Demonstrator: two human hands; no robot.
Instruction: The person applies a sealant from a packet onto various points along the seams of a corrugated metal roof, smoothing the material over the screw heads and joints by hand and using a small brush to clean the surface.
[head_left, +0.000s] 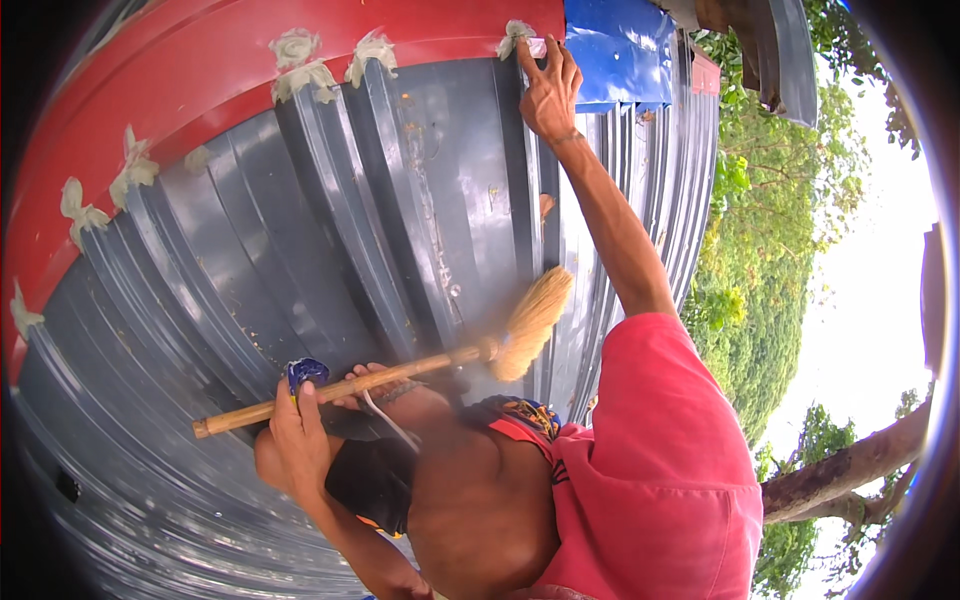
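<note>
My right hand [552,98], at the end of a red-sleeved arm, grips a small pale flat piece [537,47] against a grey putty patch [514,36]. That patch sits where a grey roof rib meets the red metal flashing [200,80]. Lower left, the fingers of my left hand [302,440] close on a small blue container [308,374] with whitish smears. A straw broom [535,322] with a wooden handle lies across the ribbed grey roofing [300,230], its handle passing beneath my left fingers. Beside the handle is a blurred bare limb with a dark band; hand or foot, I cannot tell.
More putty patches [374,55] dot the flashing's lower edge at the rib ends. A blue metal sheet [620,50] adjoins the flashing at upper right. Beyond the roof stand green trees [760,300] and a thick branch [860,465]. Raised ribs run down the roofing.
</note>
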